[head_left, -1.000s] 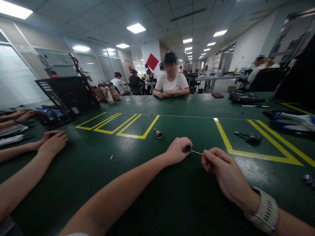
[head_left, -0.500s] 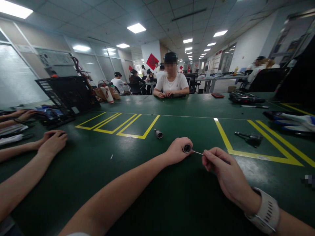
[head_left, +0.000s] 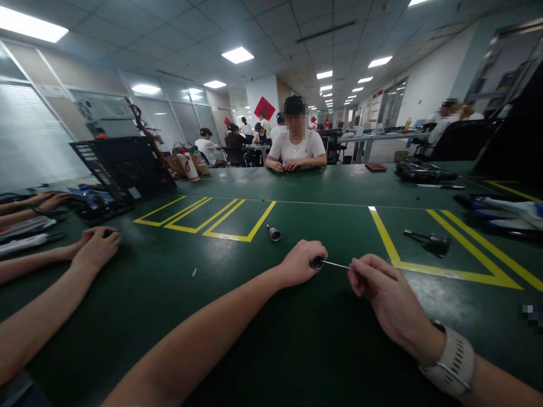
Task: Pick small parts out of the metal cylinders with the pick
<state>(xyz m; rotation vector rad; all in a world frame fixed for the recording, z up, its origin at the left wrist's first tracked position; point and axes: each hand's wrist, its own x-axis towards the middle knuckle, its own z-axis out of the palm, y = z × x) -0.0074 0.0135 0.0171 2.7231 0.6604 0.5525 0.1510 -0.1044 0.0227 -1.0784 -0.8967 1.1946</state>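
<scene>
The left hand (head_left: pixel 302 263) is curled shut around a small round metal part (head_left: pixel 316 262). Only the dark open end of the part peeks out past the thumb and fingers. The hand rests low on the green counter (head_left: pixel 237 316), near the middle.

The right hand (head_left: pixel 384 297) pinches a thin metal pin (head_left: pixel 337 264) between its thumb and first finger. The pin lies almost flat and points left, and its tip touches the open end of the metal part. A pale watch strap (head_left: pixel 453 359) sits on the right wrist.

The metal part looks hard, smooth and a bit heavy for how little it is. It may be slippery, so a full wrap of the fingers around its side seems the best hold. The pin looks stiff but very thin and light. It could bend or slip, so a pinch near its back end seems right.

Just past the hands, a second small metal part (head_left: pixel 274 232) lies alone on the counter by the yellow lines (head_left: pixel 237 217). A dark tool (head_left: pixel 428 239) lies farther to the right. Another person's hands (head_left: pixel 95 246) rest on the counter at the left. A person in a white shirt (head_left: pixel 296 148) sits across on the far side.
</scene>
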